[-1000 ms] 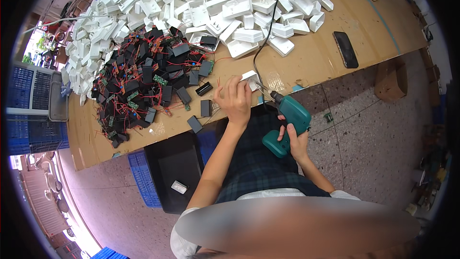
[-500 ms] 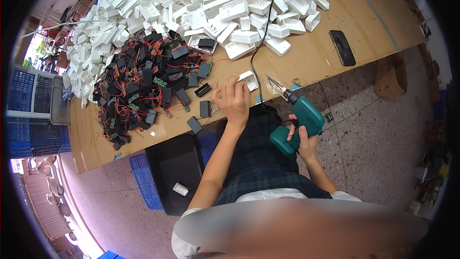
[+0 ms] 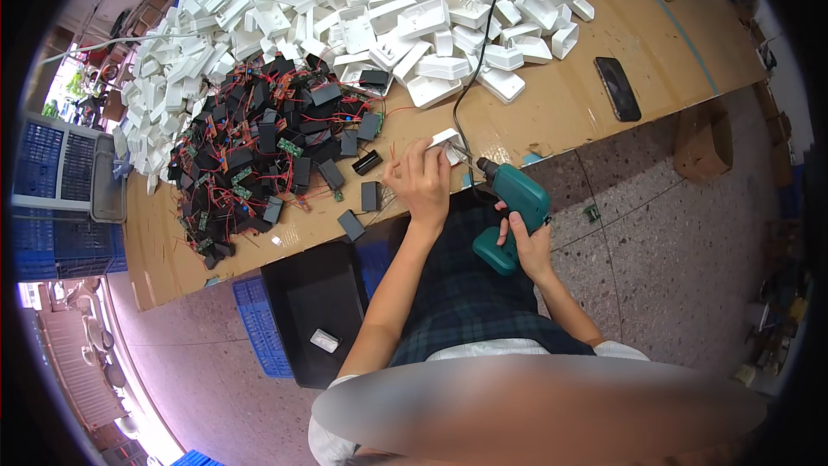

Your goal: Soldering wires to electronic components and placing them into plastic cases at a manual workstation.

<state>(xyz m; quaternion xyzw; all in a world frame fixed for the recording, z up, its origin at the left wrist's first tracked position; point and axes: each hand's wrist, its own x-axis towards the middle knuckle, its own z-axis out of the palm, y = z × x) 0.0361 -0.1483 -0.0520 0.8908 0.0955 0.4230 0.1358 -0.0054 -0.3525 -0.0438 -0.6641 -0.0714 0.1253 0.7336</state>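
My left hand (image 3: 420, 179) is closed around a small white plastic housing (image 3: 446, 140) close to the table's near edge. Its fingers partly cover the housing, with thin red wires showing beside them. In my right hand (image 3: 528, 242) is a green cordless screwdriver (image 3: 523, 197), gripped by the handle. The tool points up and left, its bit tip at the open side of the housing; whether it touches anything inside is too small to tell. Left of my left hand lie loose black battery boxes (image 3: 370, 196) with thin wires.
White housings (image 3: 427, 17) are heaped at the back, in front of them a pile of black boxes, circuit boards and red wires (image 3: 285, 134). A black cable (image 3: 473, 78) crosses the cardboard-covered table. A phone (image 3: 617, 88) lies right. Below stands a black tray (image 3: 302, 302) holding a white piece.
My right hand has brought the screwdriver left, so its bit now meets the white housing. My left hand has stayed nearly in place.
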